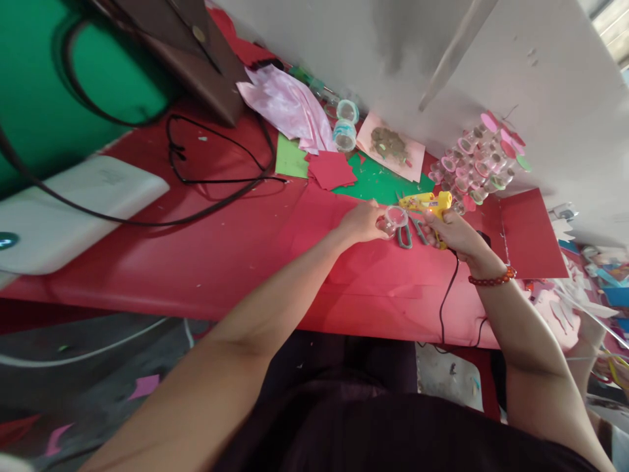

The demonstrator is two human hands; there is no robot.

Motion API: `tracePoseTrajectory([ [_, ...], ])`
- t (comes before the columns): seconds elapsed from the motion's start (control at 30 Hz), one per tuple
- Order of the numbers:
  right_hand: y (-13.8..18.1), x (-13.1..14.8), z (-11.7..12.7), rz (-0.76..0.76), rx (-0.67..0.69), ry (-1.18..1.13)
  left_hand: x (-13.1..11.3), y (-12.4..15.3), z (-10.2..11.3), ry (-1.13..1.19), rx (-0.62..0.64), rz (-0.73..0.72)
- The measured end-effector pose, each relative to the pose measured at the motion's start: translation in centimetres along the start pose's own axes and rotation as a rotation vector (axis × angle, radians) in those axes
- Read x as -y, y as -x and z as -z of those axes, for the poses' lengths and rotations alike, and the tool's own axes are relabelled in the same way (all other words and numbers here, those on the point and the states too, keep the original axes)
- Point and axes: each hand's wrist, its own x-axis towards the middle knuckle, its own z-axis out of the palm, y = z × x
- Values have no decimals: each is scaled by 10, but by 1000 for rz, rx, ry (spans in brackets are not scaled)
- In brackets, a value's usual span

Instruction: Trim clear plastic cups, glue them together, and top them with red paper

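In the head view, my left hand [362,221] is closed around a small clear plastic cup [396,217], its round rim turned toward the right. My right hand [457,236] grips a yellow hot glue gun [443,200] by its handle, with the nozzle aimed left, just above and beyond the cup. A dark cord runs down from the glue gun over the table's front edge. Between and below my hands lie scissors [404,237] with grey-green handles, partly hidden. Both hands are over the red tabletop [236,255].
Behind my hands are red paper pieces [331,170], pink satin cloth [289,105], tape rolls [344,134] and a pink sheet [417,160] with a brown heap. Stacked clear cups [474,164] stand at back right. A brown bag [196,59] and cables occupy the left.
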Motion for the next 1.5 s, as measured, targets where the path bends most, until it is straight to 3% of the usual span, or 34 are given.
tracePoseTrajectory([
  [1.5,-3,-6,6,-58,-60,8,0,0,0,-10,28,5],
])
